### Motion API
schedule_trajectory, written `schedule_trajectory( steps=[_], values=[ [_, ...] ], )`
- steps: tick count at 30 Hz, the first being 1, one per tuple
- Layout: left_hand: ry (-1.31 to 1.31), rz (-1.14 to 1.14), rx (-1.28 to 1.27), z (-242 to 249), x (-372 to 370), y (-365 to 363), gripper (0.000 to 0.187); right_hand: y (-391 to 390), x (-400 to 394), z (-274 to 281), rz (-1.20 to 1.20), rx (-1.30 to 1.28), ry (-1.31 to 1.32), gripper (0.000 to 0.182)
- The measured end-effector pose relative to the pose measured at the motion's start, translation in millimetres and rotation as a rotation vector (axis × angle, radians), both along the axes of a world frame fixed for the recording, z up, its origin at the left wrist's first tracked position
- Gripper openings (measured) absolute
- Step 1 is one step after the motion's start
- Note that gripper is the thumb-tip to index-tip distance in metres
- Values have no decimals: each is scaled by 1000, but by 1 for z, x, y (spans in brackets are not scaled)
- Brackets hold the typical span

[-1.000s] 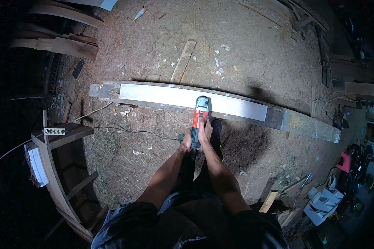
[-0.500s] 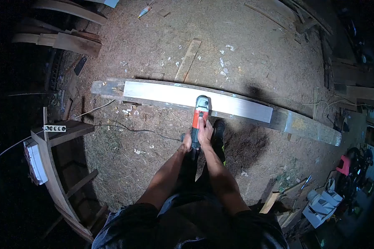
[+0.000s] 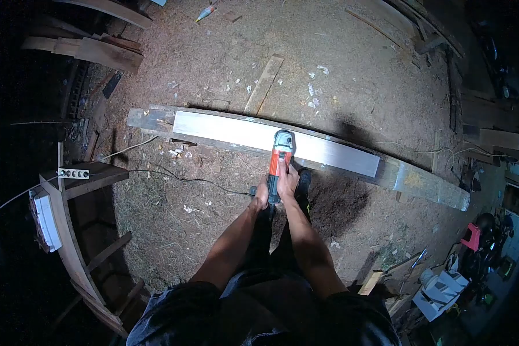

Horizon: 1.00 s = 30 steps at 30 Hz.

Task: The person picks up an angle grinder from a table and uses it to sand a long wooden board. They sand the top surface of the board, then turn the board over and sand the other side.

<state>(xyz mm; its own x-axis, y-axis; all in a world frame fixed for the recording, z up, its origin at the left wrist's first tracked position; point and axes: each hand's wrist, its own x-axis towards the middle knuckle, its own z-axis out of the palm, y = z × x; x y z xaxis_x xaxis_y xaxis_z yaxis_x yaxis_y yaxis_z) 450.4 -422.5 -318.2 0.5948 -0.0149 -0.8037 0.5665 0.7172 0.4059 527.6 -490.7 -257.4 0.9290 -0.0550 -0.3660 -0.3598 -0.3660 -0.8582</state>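
Note:
A red and black power tool (image 3: 275,167) lies lengthwise between my hands, its grey head over a pale, smooth board (image 3: 328,151). Wrapped around the tool's rear body is my left hand (image 3: 261,194). My right hand (image 3: 287,181) grips the red body from the right, just behind the head. The pale board rests on a longer, weathered plank (image 3: 424,179) that runs across in front of my feet. Whether the tool's underside touches the board is hidden beneath its head.
A black cord (image 3: 196,180) runs left from the tool toward a power strip (image 3: 74,173) on a wooden frame (image 3: 69,230). A narrow wood piece (image 3: 264,84) lies beyond the plank. At right are a pink stool (image 3: 472,236) and a white object (image 3: 441,295).
The view has shifted and turned slightly. Both hands keep their hold on the tool, whose head stays over about the same part of the pale board.

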Motion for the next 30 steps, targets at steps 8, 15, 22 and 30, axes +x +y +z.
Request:
schedule_trajectory(
  steps=[8,15,22,30],
  values=[
    [25,-48,7,28,-8,3,50,-12,-14,-4,54,186,213,69],
    [38,-15,83,3,-17,-2,51,-8,-20,-18,-68,209,273,72],
    [-10,-4,85,16,-26,-13,48,-12,-32,13,-73,334,271,66],
    [5,-83,26,18,-32,2,47,-8,-34,-4,-32,149,152,58]
  ],
)
